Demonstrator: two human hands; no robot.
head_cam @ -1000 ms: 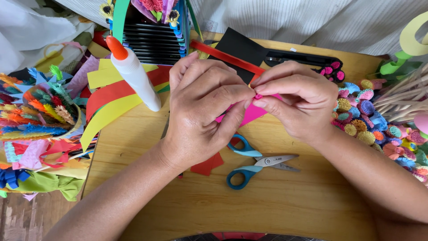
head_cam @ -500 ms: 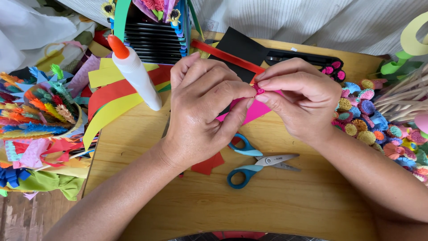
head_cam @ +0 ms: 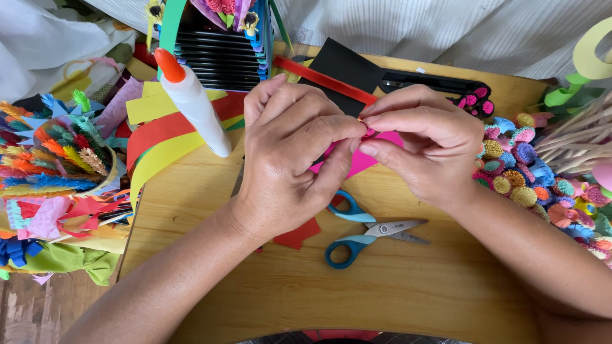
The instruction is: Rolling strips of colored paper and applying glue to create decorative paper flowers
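The pink paper (head_cam: 360,159) is lying at the centre of the scene, just beneath both hands and partly hidden by them, its free corner pointing toward the near edge of the wooden table (head_cam: 395,299). The left hand (head_cam: 290,156) is covering the paper's left part, and the right hand (head_cam: 424,150) is covering its right part; the fingertips of both are meeting over its upper edge. Both hands are closing narrowly in a pinch on a small rolled bit of that paper, thumb against forefinger on each side, knuckles raised and palms facing down. Both forearms are reaching in from the near edge, the left from the near left, the right from the near right, and converging toward the middle. The paper is appearing thin, flat and matte, with straight cut edges. Scissors (head_cam: 370,230) with blue loop handles and short metal blades are lying just near of the hands, blades pointing right. A red scrap (head_cam: 298,234) is resting beside the left wrist. A white glue bottle (head_cam: 194,105) with an orange cap is standing tilted to the left of the left hand, over yellow and red strips (head_cam: 153,137). A black sheet (head_cam: 344,67) is lying on the far side of the hands. Small fringed paper flowers (head_cam: 519,169) in many colours are lying heaped at the right.
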